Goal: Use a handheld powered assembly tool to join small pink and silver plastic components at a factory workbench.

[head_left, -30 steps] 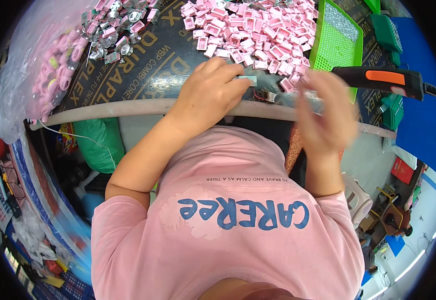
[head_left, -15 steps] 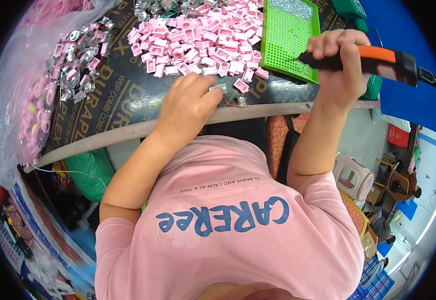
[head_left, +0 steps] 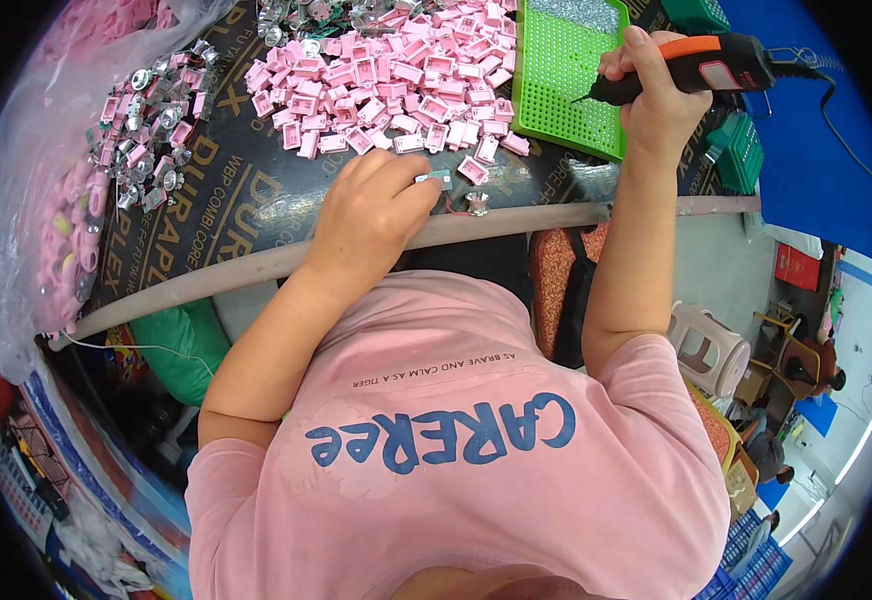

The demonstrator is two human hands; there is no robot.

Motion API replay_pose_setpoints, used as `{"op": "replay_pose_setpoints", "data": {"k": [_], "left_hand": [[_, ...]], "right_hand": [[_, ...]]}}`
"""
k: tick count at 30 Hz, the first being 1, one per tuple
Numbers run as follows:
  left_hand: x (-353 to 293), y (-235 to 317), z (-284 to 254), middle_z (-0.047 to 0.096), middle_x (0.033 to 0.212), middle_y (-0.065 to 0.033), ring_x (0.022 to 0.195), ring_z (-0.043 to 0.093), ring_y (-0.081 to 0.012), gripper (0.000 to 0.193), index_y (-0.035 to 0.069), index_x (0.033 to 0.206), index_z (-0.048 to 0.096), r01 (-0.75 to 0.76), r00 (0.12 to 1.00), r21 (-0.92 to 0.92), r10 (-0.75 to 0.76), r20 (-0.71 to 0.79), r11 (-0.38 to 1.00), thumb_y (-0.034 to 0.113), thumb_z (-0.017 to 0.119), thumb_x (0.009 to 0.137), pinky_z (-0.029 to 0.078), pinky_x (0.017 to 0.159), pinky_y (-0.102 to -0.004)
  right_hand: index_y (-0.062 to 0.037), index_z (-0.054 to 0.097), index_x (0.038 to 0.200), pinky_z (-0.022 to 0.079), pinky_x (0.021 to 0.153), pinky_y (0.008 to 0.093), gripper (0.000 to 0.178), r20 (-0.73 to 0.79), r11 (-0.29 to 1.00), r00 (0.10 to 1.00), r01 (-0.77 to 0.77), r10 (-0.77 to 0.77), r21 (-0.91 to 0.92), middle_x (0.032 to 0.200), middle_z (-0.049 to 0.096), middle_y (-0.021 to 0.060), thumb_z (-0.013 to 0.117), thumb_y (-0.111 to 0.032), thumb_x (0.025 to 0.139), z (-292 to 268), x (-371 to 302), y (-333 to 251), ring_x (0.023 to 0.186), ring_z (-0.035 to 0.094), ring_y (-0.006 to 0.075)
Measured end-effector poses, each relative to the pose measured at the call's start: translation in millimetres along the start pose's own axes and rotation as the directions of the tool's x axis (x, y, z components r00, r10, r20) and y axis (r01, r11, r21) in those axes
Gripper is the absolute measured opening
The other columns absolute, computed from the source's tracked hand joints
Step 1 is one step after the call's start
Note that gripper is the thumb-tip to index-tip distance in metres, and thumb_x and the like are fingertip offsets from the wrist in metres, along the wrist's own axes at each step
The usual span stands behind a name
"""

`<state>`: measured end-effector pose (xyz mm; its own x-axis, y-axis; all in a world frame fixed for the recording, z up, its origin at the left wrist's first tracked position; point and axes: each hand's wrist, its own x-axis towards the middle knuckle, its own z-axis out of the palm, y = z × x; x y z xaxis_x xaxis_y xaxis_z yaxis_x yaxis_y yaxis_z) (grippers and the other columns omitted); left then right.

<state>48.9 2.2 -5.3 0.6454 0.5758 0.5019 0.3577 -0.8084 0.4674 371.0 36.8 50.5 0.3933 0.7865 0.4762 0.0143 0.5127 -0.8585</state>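
My left hand rests at the near edge of the table, its fingers pinched on a small green circuit board. A red wire links this board to a clear lamp cup lying beside it. Raised on the right, my right hand is wrapped round a black and orange electric screwdriver. The tool's thin bit points left, above a bright green perforated tray. Small silvery screws fill the tray's far end. One pink plastic housing lies just past the circuit board.
A large heap of pink housings covers the far middle of the table. To the left are a pile of lamp cups and boards and a clear plastic bag around pink parts. Dark green bins stand right, near the screwdriver's cord.
My right hand has moved a little away from me and left with the screwdriver, whose bit now shows over the tray. My left hand stays on the circuit board.
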Motion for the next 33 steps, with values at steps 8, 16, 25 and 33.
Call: {"op": "replay_pose_setpoints", "data": {"k": [8, 16, 25, 33], "left_hand": [[-3, -1, 0, 0.072, 0.108, -0.0074, 0.093, 0.067, -0.0283, 0.027, 0.006, 0.102, 0.072, 0.002, 1.000, 0.000, -0.002, -0.002, 1.000, 0.002, 0.082, 0.077, 0.055, 0.081, -0.0418], [-5, -3, 1, 0.071, 0.109, -0.0074, 0.092, 0.065, -0.0277, 0.025, 0.006, 0.100, 0.070, -0.015, 0.999, -0.023, 0.014, -0.034, 1.000, 0.005, 0.079, 0.077, 0.053, 0.080, -0.0420], [-6, -3, 3, 0.069, 0.106, -0.0052, 0.095, 0.064, -0.0252, 0.015, 0.008, 0.097, 0.072, -0.019, 0.999, 0.028, 0.020, -0.037, 0.999, 0.012, 0.068, 0.083, 0.051, 0.084, -0.0394], [-7, -3, 2, 0.068, 0.103, -0.0048, 0.093, 0.063, -0.0249, 0.014, 0.009, 0.095, 0.073, -0.008, 1.000, 0.035, 0.009, -0.017, 0.999, 0.013, 0.067, 0.083, 0.052, 0.084, -0.0392]], "right_hand": [[0.0009, 0.067, 0.087, 0.057, 0.065, 0.0405, 0.010, -0.002, 1.000, 1.000, 0.003, -0.003, -0.023, 0.072, 0.065, 0.0104, 0.075, 0.003, 0.093, 5, -3, -7, 0.061, 0.064, 0.0226], [-0.0034, 0.060, 0.092, 0.055, 0.071, 0.0440, 0.013, 0.228, 0.940, 0.971, -0.137, 0.066, 0.312, 0.076, 0.060, 0.0098, 0.062, -0.011, 0.102, 29, -12, -49, 0.067, 0.060, 0.0236], [-0.0061, 0.054, 0.095, 0.054, 0.069, 0.0415, 0.010, 0.417, 0.918, 0.881, -0.334, 0.223, 0.215, 0.074, 0.057, 0.0071, 0.063, -0.006, 0.099, 95, -59, -28, 0.063, 0.058, 0.0193], [-0.0053, 0.054, 0.095, 0.054, 0.068, 0.0406, 0.013, 0.390, 0.896, 0.875, -0.389, 0.287, 0.215, 0.074, 0.061, 0.0095, 0.067, -0.004, 0.098, 108, -62, -26, 0.063, 0.060, 0.0193]]}}
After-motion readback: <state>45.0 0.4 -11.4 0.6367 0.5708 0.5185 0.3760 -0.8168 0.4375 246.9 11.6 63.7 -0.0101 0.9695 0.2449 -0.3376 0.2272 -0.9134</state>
